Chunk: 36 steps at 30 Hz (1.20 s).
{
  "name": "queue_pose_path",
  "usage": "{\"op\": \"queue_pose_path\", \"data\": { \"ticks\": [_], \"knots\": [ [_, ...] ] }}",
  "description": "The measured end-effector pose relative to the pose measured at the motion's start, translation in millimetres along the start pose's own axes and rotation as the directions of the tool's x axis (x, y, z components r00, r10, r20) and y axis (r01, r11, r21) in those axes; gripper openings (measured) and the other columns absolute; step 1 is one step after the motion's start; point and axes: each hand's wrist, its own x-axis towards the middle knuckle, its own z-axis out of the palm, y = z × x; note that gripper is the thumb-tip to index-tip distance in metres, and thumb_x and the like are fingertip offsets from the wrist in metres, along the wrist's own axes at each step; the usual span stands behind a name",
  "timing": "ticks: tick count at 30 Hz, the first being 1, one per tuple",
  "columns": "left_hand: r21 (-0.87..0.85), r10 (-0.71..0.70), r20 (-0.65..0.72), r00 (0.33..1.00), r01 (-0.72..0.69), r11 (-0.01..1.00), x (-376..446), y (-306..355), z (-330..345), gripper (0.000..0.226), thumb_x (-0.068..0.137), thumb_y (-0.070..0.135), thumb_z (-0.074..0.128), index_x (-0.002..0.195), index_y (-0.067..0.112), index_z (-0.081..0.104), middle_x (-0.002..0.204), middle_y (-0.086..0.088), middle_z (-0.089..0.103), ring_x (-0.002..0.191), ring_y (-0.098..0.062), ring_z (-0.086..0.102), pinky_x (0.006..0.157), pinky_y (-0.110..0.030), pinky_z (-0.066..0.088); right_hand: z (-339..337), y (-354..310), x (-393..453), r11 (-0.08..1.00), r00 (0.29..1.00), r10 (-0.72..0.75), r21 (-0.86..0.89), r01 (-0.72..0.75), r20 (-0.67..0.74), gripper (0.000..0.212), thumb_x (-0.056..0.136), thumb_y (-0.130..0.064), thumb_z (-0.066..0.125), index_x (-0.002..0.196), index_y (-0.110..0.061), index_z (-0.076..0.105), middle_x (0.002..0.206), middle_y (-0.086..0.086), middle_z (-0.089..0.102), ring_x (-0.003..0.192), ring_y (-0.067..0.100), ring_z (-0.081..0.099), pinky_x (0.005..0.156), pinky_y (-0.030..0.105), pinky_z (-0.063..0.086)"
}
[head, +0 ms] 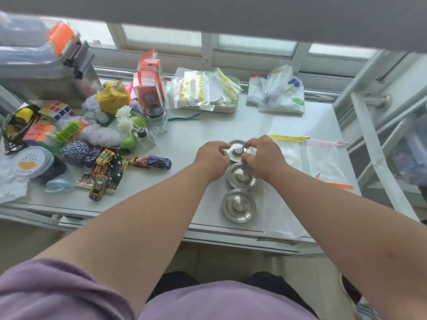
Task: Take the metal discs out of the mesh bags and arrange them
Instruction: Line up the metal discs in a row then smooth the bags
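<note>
Two hands meet over one metal disc (235,151) at the far end of a short line on the pale table (189,135): the left hand (211,159) and right hand (263,155) both pinch its rim, fingers curled shut on it. Polished steel is slippery, so a loose pinch could drop it onto the middle disc (242,176), knocking that into the nearest disc (238,205) (they nearly touch). Each is round, shiny, ridged in rings with a raised knob. The translucent mesh bags (323,158) lie flat, just right.
</note>
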Motion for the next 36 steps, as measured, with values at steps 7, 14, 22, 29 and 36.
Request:
{"op": "queue_pose_path", "data": {
  "ticks": [7, 14, 22, 29, 36],
  "knots": [
    [0.057, 0.003, -0.045, 0.999, 0.000, 0.998, 27, 4, 6, 0.033, 0.090, 0.018, 0.074, 0.122, 0.023, 0.080, 0.112, -0.003, 0.080, 0.108, -0.023, 0.074, 0.102, -0.038, 0.060, 6, 4, 22, 1.000, 0.999, -0.021, 0.010, 0.021, -0.032, 0.024, 0.090, -0.027, 0.075, 0.114, -0.024, 0.077, 0.120, 0.010, 0.057, 0.115, 0.027, 0.058, 0.092, 0.026, 0.038],
    [-0.054, -0.032, -0.062, 0.998, 0.029, 0.998, 44, 10, 8, 0.033, 0.092, 0.004, 0.070, 0.118, 0.021, 0.078, 0.104, -0.006, 0.073, 0.071, -0.026, 0.073, 0.083, -0.041, 0.068, 6, 6, 39, 0.999, 0.997, -0.025, 0.036, 0.028, -0.079, 0.023, 0.090, -0.032, 0.076, 0.112, -0.022, 0.078, 0.108, 0.004, 0.051, 0.113, 0.027, 0.058, 0.090, 0.026, 0.038],
    [-0.139, -0.013, 0.022, 1.000, 0.016, 0.990, 4, 9, -5, 0.046, 0.096, 0.010, 0.076, 0.140, 0.017, 0.064, 0.107, -0.009, 0.062, 0.079, -0.026, 0.071, 0.072, -0.035, 0.068, -6, 4, -3, 0.991, 0.992, -0.075, 0.105, 0.086, -0.099, 0.029, 0.089, -0.032, 0.078, 0.117, -0.024, 0.074, 0.113, 0.003, 0.062, 0.097, 0.020, 0.062, 0.096, 0.036, 0.049],
    [0.161, 0.009, 0.092, 0.996, -0.023, 0.987, -26, -8, -6, 0.043, 0.088, 0.031, 0.083, 0.128, 0.022, 0.071, 0.114, -0.003, 0.072, 0.092, -0.024, 0.072, 0.090, -0.039, 0.063, -2, 19, -56, 0.992, 0.995, -0.100, 0.073, 0.098, 0.014, 0.035, 0.083, -0.041, 0.083, 0.113, -0.025, 0.076, 0.106, -0.004, 0.061, 0.088, 0.013, 0.060, 0.083, 0.026, 0.044],
    [0.237, 0.027, 0.061, 0.998, -0.041, 0.971, -28, -2, -6, 0.028, 0.087, 0.016, 0.076, 0.114, 0.020, 0.080, 0.103, -0.002, 0.079, 0.098, -0.019, 0.073, 0.085, -0.025, 0.054, 13, 11, -58, 0.994, 0.996, -0.093, 0.062, 0.093, -0.007, 0.024, 0.086, -0.037, 0.082, 0.103, -0.020, 0.080, 0.104, -0.001, 0.057, 0.091, 0.015, 0.058, 0.088, 0.027, 0.046]
  ]
}}
